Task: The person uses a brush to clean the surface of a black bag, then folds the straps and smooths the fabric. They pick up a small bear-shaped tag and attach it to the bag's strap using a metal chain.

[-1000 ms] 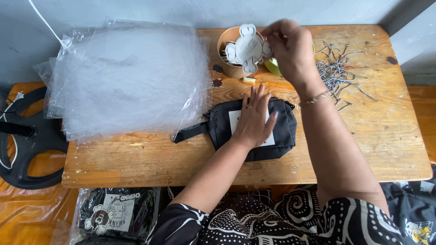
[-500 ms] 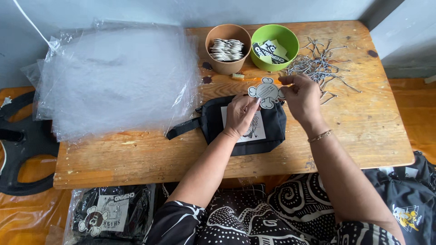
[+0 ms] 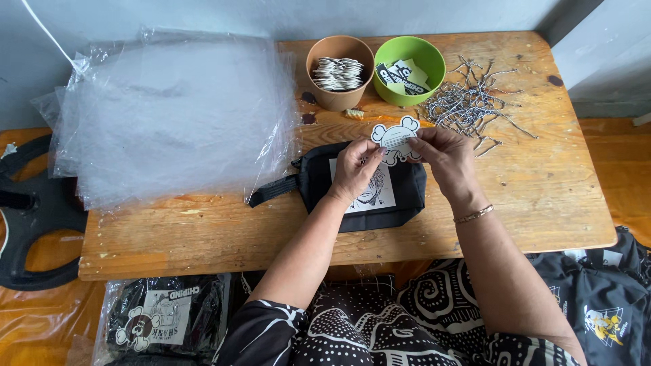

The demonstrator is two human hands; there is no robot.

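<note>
Both hands (image 3: 400, 159) pinching white shaped tag (image 3: 395, 137), over black pouch (image 3: 407, 193), wooden table (image 3: 542, 196), grey wall (image 3: 203, 17)

Bare wood right of my right hand (image 3: 444, 159) is open; two bowls (image 3: 339, 71) and the cord pile (image 3: 468, 105) block the far side, plastic bags (image 3: 169, 115) hog the left.

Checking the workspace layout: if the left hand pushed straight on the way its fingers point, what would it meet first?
Probably the green bowl; the left hand points up-right past the white tag it pinches. Depth is unclear.
</note>
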